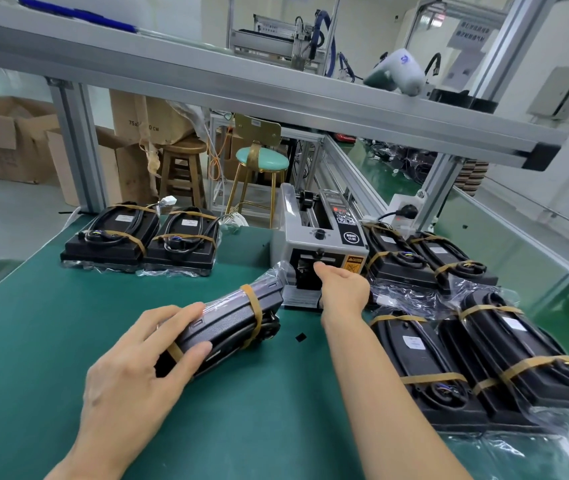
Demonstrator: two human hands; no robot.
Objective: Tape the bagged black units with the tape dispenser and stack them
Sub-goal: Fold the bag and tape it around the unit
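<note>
While the left hand (pixel 137 355) grips a bagged unit (pixel 227 327), the right hand (pixel 343 289), seemingly pinching, reaches the tape dispenser (pixel 317 237).

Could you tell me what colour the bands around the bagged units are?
Tan-brown bands, clearest in the head view.

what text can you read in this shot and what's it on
"75x" then a hidden gap, then "0 CM": on the upright cardboard box behind the wooden stool.
Tape dispenser: a yellow warning sticker and a round black badge, both too blurred to read.
White labels on the bagged black units: too small to read.
Wall signs: blurred, unreadable.
</note>
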